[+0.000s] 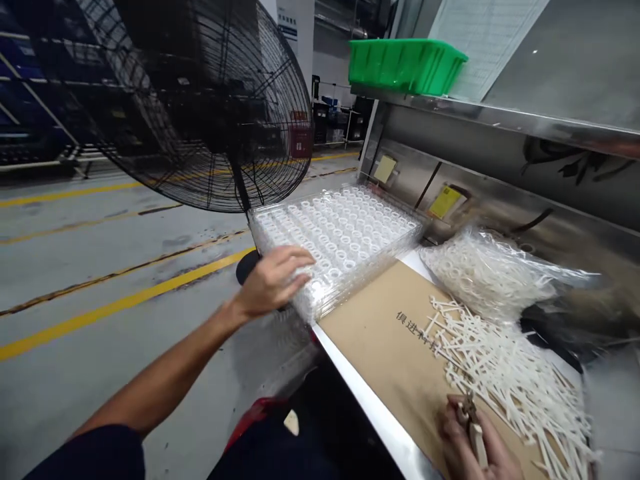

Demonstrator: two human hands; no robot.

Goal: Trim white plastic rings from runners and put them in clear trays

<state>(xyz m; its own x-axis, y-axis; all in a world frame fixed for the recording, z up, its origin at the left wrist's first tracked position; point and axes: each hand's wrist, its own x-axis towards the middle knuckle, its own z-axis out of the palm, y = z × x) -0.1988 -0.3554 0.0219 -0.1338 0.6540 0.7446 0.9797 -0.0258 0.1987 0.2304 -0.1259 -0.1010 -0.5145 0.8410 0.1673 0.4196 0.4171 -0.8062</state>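
My left hand is over the near left edge of a clear plastic tray, its fingers stretched out and the thumb apart, with nothing visible in it. Rows of small white rings fill the tray. At the lower right, my right hand is wrapped round small cutting pliers with pale handles, their metal jaws pointing up. Beside it, a loose heap of white plastic sticks covers part of the brown cardboard sheet.
A clear bag of whitish parts lies behind the heap. A large black fan stands close beyond the tray. A green bin sits on the metal shelf above the bench. Yellow lines mark the floor at left.
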